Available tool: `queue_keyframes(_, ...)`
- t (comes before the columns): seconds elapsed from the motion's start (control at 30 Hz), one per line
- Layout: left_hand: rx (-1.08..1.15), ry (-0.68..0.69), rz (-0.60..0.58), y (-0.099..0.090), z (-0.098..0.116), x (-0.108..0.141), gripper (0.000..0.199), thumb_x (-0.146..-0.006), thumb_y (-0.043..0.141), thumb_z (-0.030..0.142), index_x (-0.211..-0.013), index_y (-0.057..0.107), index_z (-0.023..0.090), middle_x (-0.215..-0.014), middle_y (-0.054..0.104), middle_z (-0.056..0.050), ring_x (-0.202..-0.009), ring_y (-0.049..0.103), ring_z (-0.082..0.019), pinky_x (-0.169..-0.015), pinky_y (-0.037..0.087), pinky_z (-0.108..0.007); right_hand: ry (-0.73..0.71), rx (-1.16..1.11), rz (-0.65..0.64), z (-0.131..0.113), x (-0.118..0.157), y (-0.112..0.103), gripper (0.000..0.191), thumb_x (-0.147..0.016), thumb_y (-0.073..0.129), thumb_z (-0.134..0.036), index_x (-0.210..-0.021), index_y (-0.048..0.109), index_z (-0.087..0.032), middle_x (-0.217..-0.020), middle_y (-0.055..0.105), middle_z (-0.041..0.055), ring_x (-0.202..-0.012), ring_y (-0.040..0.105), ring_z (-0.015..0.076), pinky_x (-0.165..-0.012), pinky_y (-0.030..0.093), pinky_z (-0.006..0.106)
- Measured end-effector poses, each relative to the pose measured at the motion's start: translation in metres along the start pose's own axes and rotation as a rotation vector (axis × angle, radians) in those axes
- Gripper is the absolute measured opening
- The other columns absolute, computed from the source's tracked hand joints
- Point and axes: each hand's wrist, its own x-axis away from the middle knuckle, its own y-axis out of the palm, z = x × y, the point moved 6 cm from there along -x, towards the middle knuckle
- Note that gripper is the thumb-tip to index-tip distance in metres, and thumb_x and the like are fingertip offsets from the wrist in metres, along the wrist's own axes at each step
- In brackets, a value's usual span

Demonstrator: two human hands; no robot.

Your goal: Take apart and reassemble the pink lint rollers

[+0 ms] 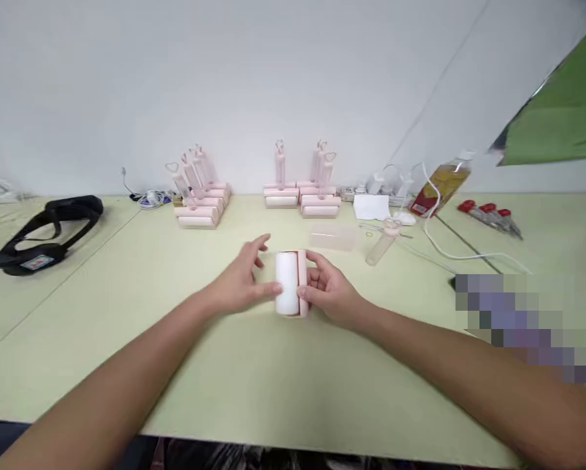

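A white roll (286, 283) in a pink holder (303, 283) stands out over the middle of the table. My right hand (333, 290) grips the pink holder from its right side, thumb in front and fingers partly hidden behind it. On the other side, my left hand (244, 277) has its fingers spread, and its thumb tip touches or nearly touches the left edge of the white roll. A clear pink cover (332, 236) lies behind the right hand, and a clear tube with a pink handle (382, 245) lies to its right.
Pink rollers with upright handles (198, 212) form groups at the back left and back centre (321, 206). A black headset strap (46, 238) lies at left. At right are a tilted bottle (442, 183), white cable (449, 251), red-capped tubes (491, 215) and a pixelated area.
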Motion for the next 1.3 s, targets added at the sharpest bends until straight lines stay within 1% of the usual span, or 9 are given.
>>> queue_keyframes(0.1,-0.276,-0.156,0.148,-0.028,-0.034,-0.009,0.068,-0.077,0.058,0.029,-0.141,0.037,0.019,-0.146,0.032,-0.014,-0.128,0.040,-0.034,-0.105,0.040,-0.049,-0.032,-0.010,0.023,0.002,-0.001,-0.003,0.077,-0.073,0.073,-0.026,-0.139,0.031,-0.025,-0.079,0.057,-0.0028,-0.067,0.059,0.0146,-0.056,0.049,0.027)
queue_keyframes(0.2,-0.316,-0.199,0.229,-0.037,-0.043,-0.011,0.053,-0.081,0.051,0.025,-0.133,0.046,0.017,-0.141,0.038,-0.014,-0.127,0.043,-0.031,-0.106,0.040,-0.046,-0.043,-0.012,0.009,0.005,-0.002,-0.003,0.079,-0.074,0.074,-0.027,-0.140,0.030,-0.026,-0.077,0.055,-0.0039,-0.066,0.059,0.0141,-0.057,0.050,0.028)
queue_keyframes(0.43,-0.227,-0.136,0.159,-0.017,-0.027,-0.007,0.049,-0.088,0.046,0.037,-0.134,0.045,0.020,-0.133,0.048,-0.010,-0.118,0.052,-0.027,-0.098,0.046,-0.041,-0.045,0.007,0.011,0.006,-0.002,-0.001,0.079,-0.076,0.073,-0.028,-0.141,0.029,-0.025,-0.078,0.055,-0.0036,-0.070,0.059,0.0144,-0.058,0.051,0.028)
queue_keyframes(0.67,-0.191,-0.126,0.178,-0.017,-0.022,-0.007,0.048,-0.090,0.045,0.040,-0.134,0.044,0.021,-0.131,0.051,-0.008,-0.110,0.056,-0.025,-0.091,0.049,-0.038,-0.069,-0.005,0.009,0.005,-0.003,-0.001,0.077,-0.078,0.072,-0.030,-0.141,0.030,-0.027,-0.080,0.056,-0.0033,-0.070,0.060,0.0145,-0.059,0.052,0.028)
queue_keyframes(0.93,-0.171,-0.081,0.198,-0.016,-0.021,-0.007,0.045,-0.091,0.047,0.037,-0.133,0.046,0.020,-0.127,0.053,-0.009,-0.108,0.057,-0.024,-0.092,0.049,-0.039,-0.063,-0.001,0.015,0.004,-0.002,-0.001,0.075,-0.078,0.072,-0.030,-0.140,0.031,-0.027,-0.079,0.056,-0.0034,-0.069,0.059,0.0146,-0.059,0.051,0.029)
queue_keyframes(1.03,-0.141,0.036,0.241,-0.020,-0.011,-0.005,0.037,-0.094,0.043,0.031,-0.129,0.049,0.020,-0.124,0.054,-0.009,-0.112,0.055,-0.022,-0.095,0.047,-0.039,-0.058,-0.019,0.019,0.005,-0.003,-0.002,0.075,-0.078,0.072,-0.031,-0.140,0.031,-0.027,-0.079,0.056,-0.0036,-0.069,0.060,0.0149,-0.059,0.051,0.029)
queue_keyframes(1.13,-0.155,0.286,0.289,-0.025,0.014,0.001,0.035,-0.096,0.040,0.025,-0.130,0.049,0.020,-0.129,0.053,-0.011,-0.120,0.049,-0.022,-0.100,0.043,-0.041,-0.054,-0.042,0.044,0.004,-0.004,-0.003,0.074,-0.077,0.073,-0.031,-0.139,0.033,-0.026,-0.075,0.055,-0.0048,-0.066,0.059,0.0145,-0.058,0.050,0.029)
queue_keyframes(1.23,-0.221,0.541,0.237,-0.019,0.045,0.011,0.040,-0.096,0.044,0.028,-0.135,0.044,0.022,-0.139,0.049,-0.012,-0.121,0.047,-0.023,-0.102,0.039,-0.044,-0.056,-0.044,0.078,0.001,-0.005,-0.004,0.071,-0.076,0.074,-0.033,-0.137,0.037,-0.026,-0.069,0.054,-0.0064,-0.062,0.058,0.0138,-0.056,0.048,0.028)
queue_keyframes(1.3,-0.263,0.625,0.180,-0.011,0.060,0.016,0.048,-0.094,0.047,0.036,-0.140,0.040,0.023,-0.140,0.049,-0.011,-0.123,0.046,-0.026,-0.103,0.037,-0.045,-0.063,-0.053,0.097,-0.002,-0.005,-0.005,0.071,-0.076,0.074,-0.035,-0.136,0.038,-0.025,-0.070,0.055,-0.0061,-0.062,0.057,0.0135,-0.056,0.048,0.028)
